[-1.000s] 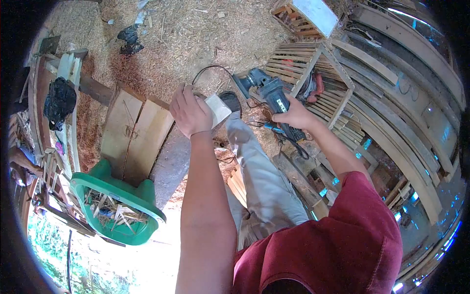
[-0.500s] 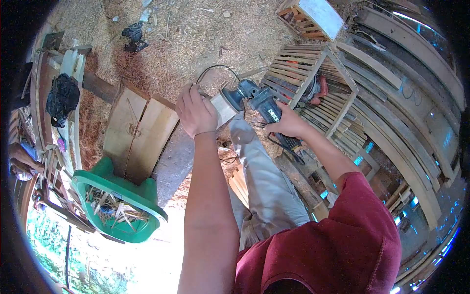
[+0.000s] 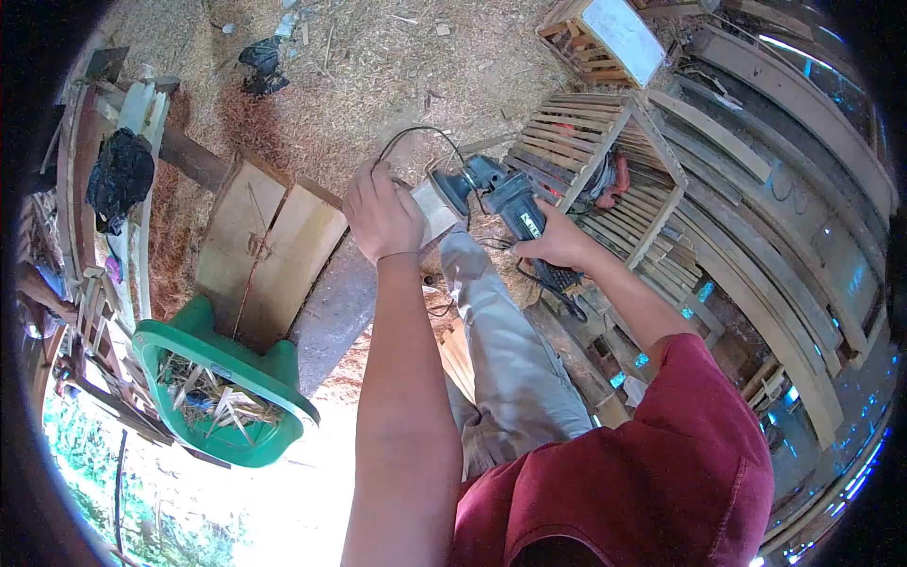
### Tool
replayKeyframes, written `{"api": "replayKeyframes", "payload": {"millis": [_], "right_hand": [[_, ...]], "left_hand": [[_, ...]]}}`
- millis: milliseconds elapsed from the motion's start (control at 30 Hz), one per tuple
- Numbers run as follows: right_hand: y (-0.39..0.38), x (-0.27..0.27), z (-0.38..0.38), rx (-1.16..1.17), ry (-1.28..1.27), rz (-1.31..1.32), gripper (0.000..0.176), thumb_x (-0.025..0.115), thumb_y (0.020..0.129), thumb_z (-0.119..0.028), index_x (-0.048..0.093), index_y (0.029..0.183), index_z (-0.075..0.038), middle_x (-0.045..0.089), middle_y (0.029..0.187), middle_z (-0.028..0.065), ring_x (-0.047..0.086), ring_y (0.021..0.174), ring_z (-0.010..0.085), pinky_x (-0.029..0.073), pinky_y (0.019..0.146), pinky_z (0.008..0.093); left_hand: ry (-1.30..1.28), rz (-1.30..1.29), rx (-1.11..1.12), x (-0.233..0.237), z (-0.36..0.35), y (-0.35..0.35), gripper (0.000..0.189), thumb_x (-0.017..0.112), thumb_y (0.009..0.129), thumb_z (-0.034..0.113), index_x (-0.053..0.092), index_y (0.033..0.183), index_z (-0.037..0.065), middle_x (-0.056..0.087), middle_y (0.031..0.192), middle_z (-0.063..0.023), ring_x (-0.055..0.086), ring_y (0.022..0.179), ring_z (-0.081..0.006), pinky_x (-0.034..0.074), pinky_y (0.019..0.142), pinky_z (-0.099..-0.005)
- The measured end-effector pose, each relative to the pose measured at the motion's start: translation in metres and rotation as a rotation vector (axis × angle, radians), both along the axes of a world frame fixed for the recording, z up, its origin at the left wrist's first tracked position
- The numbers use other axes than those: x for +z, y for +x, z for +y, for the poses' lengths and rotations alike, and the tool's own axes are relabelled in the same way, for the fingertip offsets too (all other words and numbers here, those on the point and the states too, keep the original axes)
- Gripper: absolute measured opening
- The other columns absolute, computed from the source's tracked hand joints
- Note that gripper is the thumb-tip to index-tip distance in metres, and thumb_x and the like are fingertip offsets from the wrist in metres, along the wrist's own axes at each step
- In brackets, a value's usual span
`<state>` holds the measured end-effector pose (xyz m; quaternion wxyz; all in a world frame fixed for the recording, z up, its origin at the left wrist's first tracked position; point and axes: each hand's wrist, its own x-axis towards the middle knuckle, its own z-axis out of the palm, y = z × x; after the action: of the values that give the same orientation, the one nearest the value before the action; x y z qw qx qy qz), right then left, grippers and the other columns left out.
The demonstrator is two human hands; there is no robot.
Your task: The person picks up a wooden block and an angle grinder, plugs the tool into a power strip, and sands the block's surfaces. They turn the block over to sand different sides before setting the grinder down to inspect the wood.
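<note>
We've got floor [image 3: 350, 57] above the grinder, covered w/ shavings & bits. Boards [image 3: 756, 241] run long & stacked down the R side of the grinder. Our shirt [image 3: 624, 444] is dark red, below the grinder, w/ our pale pants [image 3: 510, 350] btwn the two.

Green tub [image 3: 222, 364] is lower L of the grinder, w/ wood scraps [image 3: 213, 402] inside. Slat crate [image 3: 590, 165] sits just R of the grinder, w/ smth red [image 3: 619, 178] in it; box [image 3: 614, 42], w/ a whitish top, is upper R. Two planks [image 3: 274, 250] lie side by side, L of the grinder & touching the tub. Black bag [image 3: 121, 180] hangs over wood far L of the grinder; a 2nd bag, the small bag [image 3: 263, 64], is on the floor, upper L. Another person's arm [image 3: 45, 295] shows at the far L edge, well apart from us.

Our L hand [image 3: 385, 213] is L of the grinder, fingers bent, grasping the block; palm side's hidden. Our R hand [image 3: 557, 238] is clenched round the body of the grinder [image 3: 518, 210], mid-view. Block [image 3: 435, 210] is pale & flat-faced, at the grinder's L end. Disc [image 3: 449, 192] overlaps the block's end in view; can't tell if they touch. Thin cord [image 3: 411, 129] loops above L of the grinder.
</note>
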<state>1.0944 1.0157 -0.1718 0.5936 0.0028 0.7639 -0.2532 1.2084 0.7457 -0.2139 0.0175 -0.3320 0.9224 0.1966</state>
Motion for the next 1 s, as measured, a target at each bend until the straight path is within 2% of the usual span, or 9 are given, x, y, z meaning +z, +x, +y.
{"api": "replayKeyframes", "payload": {"millis": [133,233,400,467,533,633,833,933,1000], "right_hand": [[0.001,0.007,-0.002,-0.015,-0.033,-0.012,0.074,0.088,0.078,-0.010,0.053,0.142,0.003,0.071,0.104,0.0105,0.071,0.085,0.0176,0.058,0.078,0.0351],[-0.007,0.024,-0.014,-0.119,0.046,-0.142,0.071,0.091,0.074,-0.026,0.060,0.131,0.004,0.068,0.114,0.0177,0.067,0.103,0.0254,0.054,0.095,0.0374],[0.004,-0.002,0.004,-0.036,-0.017,-0.028,0.079,0.090,0.073,-0.026,0.057,0.137,0.005,0.069,0.113,0.0169,0.067,0.102,0.0254,0.054,0.095,0.0371],[0.002,-0.001,0.006,-0.027,-0.005,-0.038,0.083,0.090,0.072,-0.027,0.056,0.140,0.006,0.069,0.115,0.0181,0.068,0.103,0.0264,0.055,0.095,0.0377],[-0.005,0.027,-0.011,-0.058,0.016,-0.074,0.086,0.091,0.071,-0.028,0.055,0.142,0.006,0.068,0.119,0.0198,0.068,0.106,0.0277,0.054,0.096,0.0384],[-0.001,0.016,-0.006,0.063,0.055,0.047,0.088,0.091,0.074,-0.018,0.049,0.149,0.004,0.073,0.106,0.0129,0.073,0.090,0.0206,0.059,0.083,0.0352],[-0.007,0.038,-0.017,0.033,0.105,-0.002,0.093,0.091,0.074,-0.019,0.048,0.154,0.002,0.074,0.116,0.0134,0.072,0.098,0.0200,0.058,0.089,0.0351],[0.007,0.012,0.006,0.036,0.054,0.035,0.092,0.090,0.074,-0.017,0.048,0.154,0.001,0.073,0.113,0.0124,0.071,0.100,0.0205,0.057,0.092,0.0350],[0.006,0.007,0.007,0.017,0.051,0.017,0.095,0.091,0.071,-0.025,0.050,0.151,0.005,0.073,0.117,0.0175,0.071,0.102,0.0261,0.056,0.095,0.0361]], "left_hand": [[0.009,-0.003,-0.005,-0.001,-0.001,0.001,0.043,0.059,0.091,0.019,0.062,0.132,0.008,0.060,0.144,-0.0126,0.054,0.134,-0.0360,0.041,0.115,-0.0532],[0.003,-0.007,-0.008,-0.002,0.000,0.001,0.043,0.059,0.091,0.020,0.062,0.132,0.008,0.060,0.144,-0.0123,0.054,0.134,-0.0356,0.040,0.116,-0.0532],[0.007,0.017,-0.005,-0.001,0.000,0.001,0.043,0.059,0.091,0.020,0.062,0.132,0.008,0.061,0.142,-0.0122,0.055,0.133,-0.0357,0.040,0.117,-0.0527],[0.013,0.008,-0.003,-0.001,0.000,0.000,0.043,0.059,0.091,0.020,0.062,0.132,0.008,0.061,0.142,-0.0123,0.055,0.133,-0.0357,0.040,0.117,-0.0527],[0.013,-0.007,-0.002,-0.001,0.000,0.001,0.043,0.059,0.091,0.020,0.062,0.132,0.008,0.061,0.142,-0.0124,0.055,0.133,-0.0358,0.040,0.117,-0.0527],[0.002,-0.008,-0.005,0.000,0.000,0.000,0.042,0.058,0.091,0.019,0.062,0.132,0.008,0.062,0.142,-0.0123,0.055,0.133,-0.0359,0.040,0.117,-0.0526],[0.015,-0.006,-0.001,0.001,0.000,-0.001,0.042,0.058,0.091,0.019,0.063,0.131,0.008,0.062,0.141,-0.0121,0.055,0.134,-0.0361,0.040,0.118,-0.0516],[0.018,-0.003,-0.005,0.002,0.000,-0.001,0.041,0.058,0.091,0.018,0.063,0.131,0.008,0.063,0.141,-0.0120,0.055,0.134,-0.0357,0.040,0.118,-0.0513],[-0.007,0.008,-0.016,0.002,0.000,-0.001,0.041,0.058,0.092,0.018,0.063,0.131,0.008,0.063,0.142,-0.0119,0.055,0.134,-0.0353,0.040,0.118,-0.0512]]}}
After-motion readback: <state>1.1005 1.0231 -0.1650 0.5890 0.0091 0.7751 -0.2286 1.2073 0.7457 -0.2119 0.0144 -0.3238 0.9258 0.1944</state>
